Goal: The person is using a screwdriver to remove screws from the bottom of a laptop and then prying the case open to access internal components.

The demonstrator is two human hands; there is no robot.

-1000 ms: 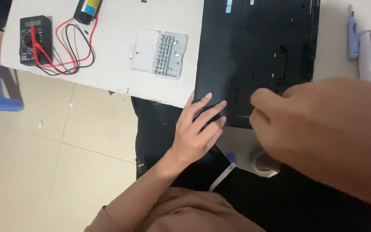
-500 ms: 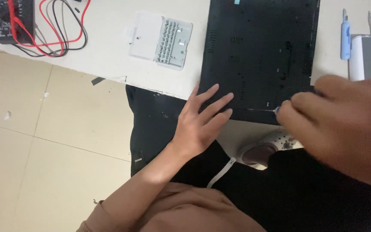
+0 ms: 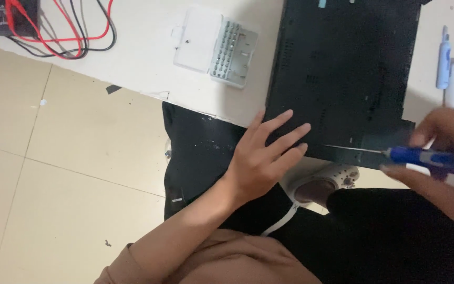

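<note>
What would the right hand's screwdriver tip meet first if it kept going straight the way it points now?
The right hand holds a blue screwdriver pointing left, low along the black laptop base. Its tip seems already at the near edge; further on lie the left hand fingertips. Depth is unclear.

Repair workbench: multimeter (image 3: 1, 16), screwdriver-bit case (image 3: 215, 46), upturned laptop (image 3: 342, 73).

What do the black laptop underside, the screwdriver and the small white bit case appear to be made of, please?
Laptop underside: apparently matte black plastic, dull with little glare and small vent holes. Screwdriver: thin bare metal shaft; its blue handle looks like smooth plastic, though motion blur leaves that open. Bit case: pale, slightly translucent plastic, its rows of bits looking like grey metal.
</note>
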